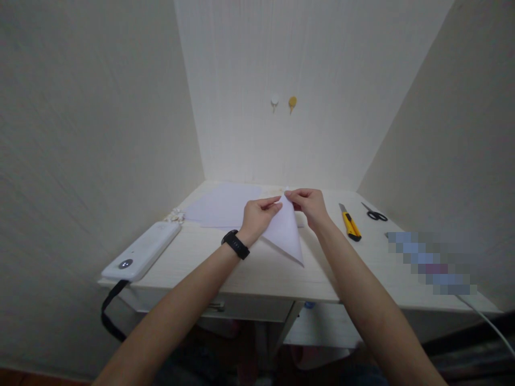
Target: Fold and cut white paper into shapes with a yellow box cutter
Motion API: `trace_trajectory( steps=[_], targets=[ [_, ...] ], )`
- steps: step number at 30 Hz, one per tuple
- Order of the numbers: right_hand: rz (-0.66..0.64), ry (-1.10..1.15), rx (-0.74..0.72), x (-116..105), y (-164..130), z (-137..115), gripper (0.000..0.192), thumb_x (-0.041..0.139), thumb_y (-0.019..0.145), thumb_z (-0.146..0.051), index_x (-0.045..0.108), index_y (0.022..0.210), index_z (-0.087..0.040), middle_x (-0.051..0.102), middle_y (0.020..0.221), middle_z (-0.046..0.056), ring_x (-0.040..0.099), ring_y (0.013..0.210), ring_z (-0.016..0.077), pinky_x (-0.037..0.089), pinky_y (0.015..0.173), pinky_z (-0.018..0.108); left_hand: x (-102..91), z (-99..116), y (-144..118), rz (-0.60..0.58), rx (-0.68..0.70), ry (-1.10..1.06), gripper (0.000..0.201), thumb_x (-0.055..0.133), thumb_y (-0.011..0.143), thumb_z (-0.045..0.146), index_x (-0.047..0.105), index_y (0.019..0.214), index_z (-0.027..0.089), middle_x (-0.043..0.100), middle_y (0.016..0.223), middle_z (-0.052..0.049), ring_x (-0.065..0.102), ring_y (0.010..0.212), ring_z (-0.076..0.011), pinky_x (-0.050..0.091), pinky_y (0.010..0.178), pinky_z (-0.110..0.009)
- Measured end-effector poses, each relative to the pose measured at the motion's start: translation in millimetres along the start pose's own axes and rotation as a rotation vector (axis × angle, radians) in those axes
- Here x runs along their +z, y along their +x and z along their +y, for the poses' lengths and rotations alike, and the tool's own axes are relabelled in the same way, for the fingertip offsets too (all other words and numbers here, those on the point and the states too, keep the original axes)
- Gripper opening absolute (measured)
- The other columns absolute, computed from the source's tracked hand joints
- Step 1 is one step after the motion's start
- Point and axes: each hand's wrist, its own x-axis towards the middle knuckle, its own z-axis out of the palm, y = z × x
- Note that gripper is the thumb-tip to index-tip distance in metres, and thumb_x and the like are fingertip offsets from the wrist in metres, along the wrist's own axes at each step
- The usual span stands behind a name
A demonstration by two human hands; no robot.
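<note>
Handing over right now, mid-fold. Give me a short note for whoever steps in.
Left hand and right hand: both pinch the top corner of the folded paper.
Paper: triangle shape, point toward the table's near edge.
Spare sheets lie behind the left hand; utility knife and scissors to the right, untouched.
Done: folded into a triangle.
Left: any further folds; none visible yet.

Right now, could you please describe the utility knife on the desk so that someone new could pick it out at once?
Start at the pale wooden desk in the corner and look right of the right hand, which with the left hand pinches a folded white paper. The utility knife lies just beyond it. Its yellow body sets it apart from the black-handled scissors farther right.
</note>
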Motion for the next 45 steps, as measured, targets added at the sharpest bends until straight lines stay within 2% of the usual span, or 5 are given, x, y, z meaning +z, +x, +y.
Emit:
trace_trajectory(
  steps=[11,17,21,26,45],
  targets=[
    [0.112,-0.013,-0.093,1,3,0,0.027,0.081,0.055,-0.043,0.073,0.062,-0.018,0.066,0.057,0.002,0.057,0.052,0.0142,0.05,0.052,0.029,1.4,1,-2,-0.032,-0.033,-0.032,0.024,0.077,0.074,0.028,0.078,0.096,0.017,0.077,0.094,-0.01,0.072,0.086,-0.0231,0.057,0.082,-0.036],
    [-0.061,-0.089,0.021,-3,2,3,0.039,0.082,0.055,-0.053,0.071,0.058,-0.016,0.064,0.055,0.003,0.056,0.05,0.0133,0.05,0.051,0.029,0.0,-2,1,0.044,-0.087,-0.093,0.025,0.08,0.07,0.029,0.078,0.089,0.014,0.076,0.094,-0.012,0.072,0.088,-0.0239,0.056,0.087,-0.039],
    [-0.06,-0.09,0.037,-3,-1,1,0.039,0.084,0.052,-0.052,0.069,0.054,-0.016,0.062,0.052,0.001,0.055,0.048,0.0129,0.05,0.049,0.028,-1.1,-5,3,0.049,-0.111,-0.11,0.025,0.081,0.068,0.029,0.078,0.088,0.014,0.076,0.091,-0.012,0.072,0.085,-0.024,0.057,0.084,-0.039],
    [-0.157,-0.1,0.173,-5,-5,-1,0.038,0.087,0.049,-0.049,0.069,0.055,-0.016,0.066,0.056,0.004,0.06,0.051,0.0157,0.052,0.05,0.03,-2.7,-8,6,0.082,-0.13,-0.133,0.025,0.083,0.066,0.028,0.078,0.087,0.014,0.076,0.091,-0.011,0.071,0.084,-0.0233,0.056,0.083,-0.038],
    [-0.161,-0.18,0.309,-5,-14,7,0.041,0.087,0.048,-0.045,0.067,0.062,-0.012,0.066,0.062,0.007,0.057,0.053,0.0145,0.048,0.051,0.028,-3.9,-3,11,0.184,-0.263,-0.334,0.018,0.082,0.062,0.015,0.076,0.078,0.011,0.074,0.079,-0.01,0.064,0.067,-0.0161,0.051,0.069,-0.031]
  ],
)
